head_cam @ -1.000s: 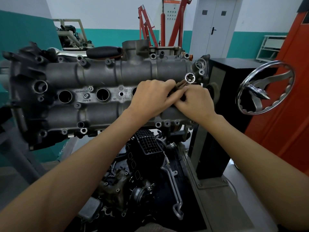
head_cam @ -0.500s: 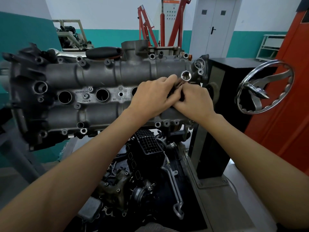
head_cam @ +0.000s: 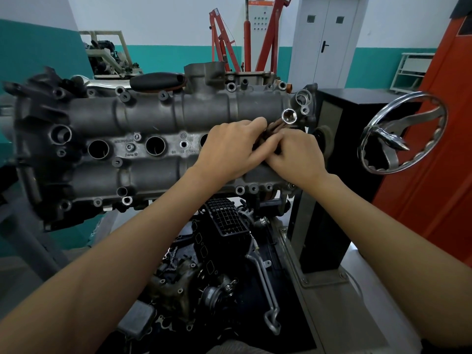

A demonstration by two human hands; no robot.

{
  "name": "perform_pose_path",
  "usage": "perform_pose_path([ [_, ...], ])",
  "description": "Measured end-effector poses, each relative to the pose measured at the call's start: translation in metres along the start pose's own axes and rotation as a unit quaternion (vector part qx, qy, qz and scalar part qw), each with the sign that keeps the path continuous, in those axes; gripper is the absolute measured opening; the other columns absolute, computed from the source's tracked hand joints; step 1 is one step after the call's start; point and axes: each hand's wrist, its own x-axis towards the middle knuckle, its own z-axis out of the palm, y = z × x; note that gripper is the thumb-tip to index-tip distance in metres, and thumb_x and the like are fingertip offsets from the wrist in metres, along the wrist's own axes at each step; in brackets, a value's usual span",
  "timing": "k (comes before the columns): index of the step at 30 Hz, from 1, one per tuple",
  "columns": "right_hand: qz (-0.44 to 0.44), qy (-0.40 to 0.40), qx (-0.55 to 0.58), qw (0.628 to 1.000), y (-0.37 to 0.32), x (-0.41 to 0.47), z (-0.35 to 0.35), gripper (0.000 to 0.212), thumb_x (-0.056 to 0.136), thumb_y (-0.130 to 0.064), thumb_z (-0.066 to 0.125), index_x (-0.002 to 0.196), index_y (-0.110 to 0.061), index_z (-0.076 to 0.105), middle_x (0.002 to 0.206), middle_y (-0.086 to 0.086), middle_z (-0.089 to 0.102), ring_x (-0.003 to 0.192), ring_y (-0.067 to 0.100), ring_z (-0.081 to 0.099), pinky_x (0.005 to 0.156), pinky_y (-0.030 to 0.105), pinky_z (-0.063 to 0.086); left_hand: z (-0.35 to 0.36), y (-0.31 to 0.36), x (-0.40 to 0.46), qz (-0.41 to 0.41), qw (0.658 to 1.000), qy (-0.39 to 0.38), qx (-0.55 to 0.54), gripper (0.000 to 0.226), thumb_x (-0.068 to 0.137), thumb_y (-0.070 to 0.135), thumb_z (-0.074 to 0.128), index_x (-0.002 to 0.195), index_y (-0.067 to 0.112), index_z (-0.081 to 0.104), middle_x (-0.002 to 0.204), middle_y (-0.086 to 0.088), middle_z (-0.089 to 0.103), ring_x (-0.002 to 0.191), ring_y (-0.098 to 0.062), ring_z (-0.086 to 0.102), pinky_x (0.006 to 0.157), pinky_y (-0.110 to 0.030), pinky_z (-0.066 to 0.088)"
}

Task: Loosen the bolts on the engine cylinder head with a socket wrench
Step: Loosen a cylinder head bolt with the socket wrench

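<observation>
Filling the centre and left of the view: grey engine cylinder head [head_cam: 153,118], lying lengthwise, turned so its top faces the camera. Along its middle strip, three round plug wells showing, dark inside, contents not visible; small bolt holes dotted along upper and lower edges. Right of the cylinder head, just beside its end: black stand column [head_cam: 352,154], then a chrome handwheel [head_cam: 403,134] and an orange panel [head_cam: 434,149]. Below the cylinder head's lower edge: black engine parts [head_cam: 224,221] crowded close, with open floor further left. Over the cylinder head's right end: left hand [head_cam: 229,149] and right hand [head_cam: 298,154], touching each other, both curled and grasping the brownish handle of a socket wrench [head_cam: 289,116]. Open socket end poking up beyond the fingertips, near the head's upper right corner, not seated on any bolt.
</observation>
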Motion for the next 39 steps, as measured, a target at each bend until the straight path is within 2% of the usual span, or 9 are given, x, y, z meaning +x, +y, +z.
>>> perform_pose_path([
  [3,-0.003,0.004,0.01,1.0,-0.0025,0.0004,-0.002,0.016,0.078,-0.034,0.046,0.072,-0.023,0.038,0.058,-0.009,0.045,0.054,0.013,0.042,0.047,0.025,0.025,0.0006,0.0012,0.0,-0.006,1.0,0.007,0.005,0.049,0.086,0.052,0.027,0.08,0.009,0.05,0.063,0.002,0.049,0.053,-0.02,0.046,0.048,-0.03,0.035],
  [9,0.0,0.007,0.02,1.0,-0.006,0.0001,-0.0041,0.017,0.079,-0.031,0.047,0.08,-0.021,0.033,0.056,-0.022,0.03,0.051,0.011,0.038,0.046,0.018,0.025,0.0033,-0.0007,0.0021,-0.006,1.0,-0.002,0.008,0.032,0.093,0.037,0.042,0.093,0.006,0.051,0.073,-0.004,0.058,0.059,-0.027,0.054,0.051,-0.03,0.033],
  [15,0.014,-0.013,-0.003,1.0,-0.0044,0.0014,-0.0036,0.019,0.076,-0.041,0.044,0.065,-0.028,0.035,0.055,-0.012,0.039,0.056,0.013,0.04,0.049,0.027,0.023,0.0023,-0.0004,0.0017,-0.029,1.0,-0.008,0.006,0.037,0.094,0.038,0.047,0.073,0.008,0.05,0.056,0.0,0.044,0.055,-0.031,0.053,0.051,-0.033,0.034],
  [19,0.026,-0.018,0.024,0.999,-0.0066,0.0011,-0.0047,0.022,0.077,-0.037,0.045,0.06,-0.034,0.032,0.054,-0.009,0.043,0.056,0.014,0.044,0.049,0.027,0.027,0.0013,-0.0006,0.0014,-0.021,1.0,-0.004,0.003,0.042,0.093,0.041,0.05,0.064,0.011,0.045,0.051,-0.004,0.046,0.051,-0.03,0.051,0.048,-0.033,0.035],
  [24,0.029,-0.021,-0.01,0.999,-0.0024,0.0009,-0.0026,0.022,0.083,-0.03,0.052,0.07,-0.013,0.058,0.068,0.006,0.063,0.065,0.026,0.057,0.056,0.029,0.033,0.0021,-0.001,0.0015,-0.014,1.0,0.001,0.0,0.044,0.092,0.044,0.049,0.061,0.014,0.04,0.048,0.001,0.04,0.046,-0.023,0.045,0.048,-0.028,0.026],
  [26,0.032,-0.022,-0.02,0.999,-0.0012,0.001,-0.0014,0.023,0.085,-0.029,0.055,0.072,-0.011,0.059,0.071,0.006,0.064,0.068,0.026,0.057,0.057,0.029,0.033,0.003,-0.0011,0.0013,-0.014,1.0,0.0,0.0,0.044,0.091,0.047,0.044,0.062,0.013,0.041,0.049,0.0,0.042,0.048,-0.025,0.047,0.047,-0.028,0.027],
  [32,0.023,-0.026,-0.002,0.999,-0.0084,0.0016,-0.0063,0.016,0.079,-0.03,0.049,0.069,-0.026,0.037,0.056,-0.018,0.034,0.057,0.012,0.04,0.048,0.024,0.024,0.0034,-0.0009,0.001,-0.014,1.0,0.005,0.011,0.053,0.081,0.053,0.022,0.087,0.01,0.052,0.068,0.002,0.056,0.056,-0.022,0.051,0.049,-0.029,0.031],
  [35,0.026,-0.033,-0.006,0.999,-0.0086,0.0031,-0.0061,0.009,0.075,-0.033,0.042,0.073,-0.025,0.038,0.056,-0.019,0.033,0.054,0.008,0.035,0.047,0.019,0.022,0.0039,-0.0014,0.0018,-0.007,1.0,0.002,0.014,0.045,0.087,0.048,0.029,0.095,0.009,0.051,0.075,-0.001,0.06,0.06,-0.025,0.055,0.05,-0.029,0.033],
  [39,0.03,-0.032,-0.022,0.999,-0.0066,0.004,-0.0033,0.016,0.075,-0.039,0.041,0.075,-0.023,0.037,0.055,-0.018,0.033,0.051,0.009,0.035,0.047,0.019,0.022,0.0048,-0.0027,0.0018,-0.01,1.0,-0.007,0.015,0.033,0.095,0.04,0.042,0.087,0.01,0.05,0.07,-0.004,0.06,0.058,-0.028,0.055,0.05,-0.029,0.028],
])
